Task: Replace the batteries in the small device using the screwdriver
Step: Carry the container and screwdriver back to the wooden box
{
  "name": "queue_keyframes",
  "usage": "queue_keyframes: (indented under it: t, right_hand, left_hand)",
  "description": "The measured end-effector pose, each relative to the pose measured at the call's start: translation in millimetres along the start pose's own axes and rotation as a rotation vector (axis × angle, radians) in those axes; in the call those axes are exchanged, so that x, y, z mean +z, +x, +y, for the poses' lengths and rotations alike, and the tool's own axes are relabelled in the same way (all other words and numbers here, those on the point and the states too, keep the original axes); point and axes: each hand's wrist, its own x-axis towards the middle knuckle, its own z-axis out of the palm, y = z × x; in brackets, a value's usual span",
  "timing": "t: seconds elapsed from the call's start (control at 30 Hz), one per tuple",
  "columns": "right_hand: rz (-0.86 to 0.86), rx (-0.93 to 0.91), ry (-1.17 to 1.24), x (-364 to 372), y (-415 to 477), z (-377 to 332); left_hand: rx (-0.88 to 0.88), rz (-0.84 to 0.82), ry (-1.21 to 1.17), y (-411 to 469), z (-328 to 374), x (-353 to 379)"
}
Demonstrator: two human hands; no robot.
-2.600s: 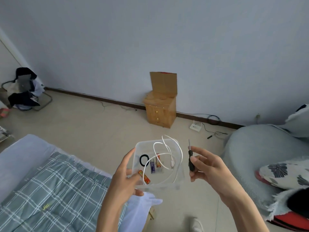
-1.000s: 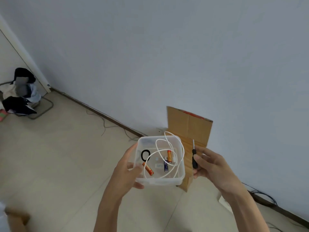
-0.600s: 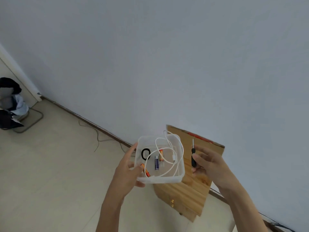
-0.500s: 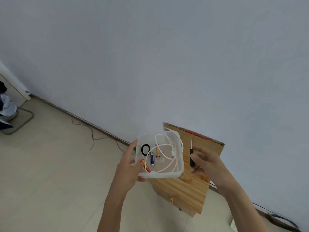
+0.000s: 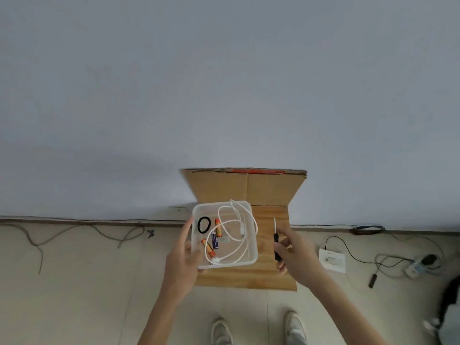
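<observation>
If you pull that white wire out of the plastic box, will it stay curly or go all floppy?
Probably floppy: the white wire lies in loose loops, one reaching over the rim of the clear box. It looks thin, so likely light. It may drag the batteries along, since its loops cross them.

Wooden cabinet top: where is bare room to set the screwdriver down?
Bare wood shows on the wooden cabinet top along its near edge, and in a strip between the plastic tub and the right hand holding the screwdriver. Crowded: the left part, under the tub and left hand.
</observation>
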Motion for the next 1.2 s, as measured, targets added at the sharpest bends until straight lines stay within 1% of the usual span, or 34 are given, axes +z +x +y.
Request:
queue_keyframes:
  t: [0.1, 0.3, 0.53, 0.7, 0.97, 1.2]
  right_hand:
    - [0.089, 0.005, -0.128, 36.1, 30.8, 49.7]
    - [0.154, 0.002, -0.348, 95.8, 85.6, 137.9]
    - [0.136, -0.028, -0.484, 146.4, 139.0, 194.7]
    - [0.173, -0.029, -0.523, 170.7, 159.8, 215.6]
    - [0.146, -0.031, -0.663, 189.1, 169.8, 244.0]
    - [0.185, -0.016, -0.712, 195.4, 169.4, 246.9]
  left_hand:
    - [-0.026, -0.033, 0.008, 42.7, -48.5, 14.9]
    - [-0.058, -0.060, 0.013, 104.5, -145.0, 44.1]
    - [-0.137, -0.082, 0.036, 144.3, -224.0, 60.8]
    - [-0.143, -0.115, 0.027, 157.3, -244.2, 71.3]
    - [-0.104, -0.135, 0.034, 168.0, -263.3, 75.7]
    - [-0.073, -0.122, 0.075, 166.8, -271.6, 73.9]
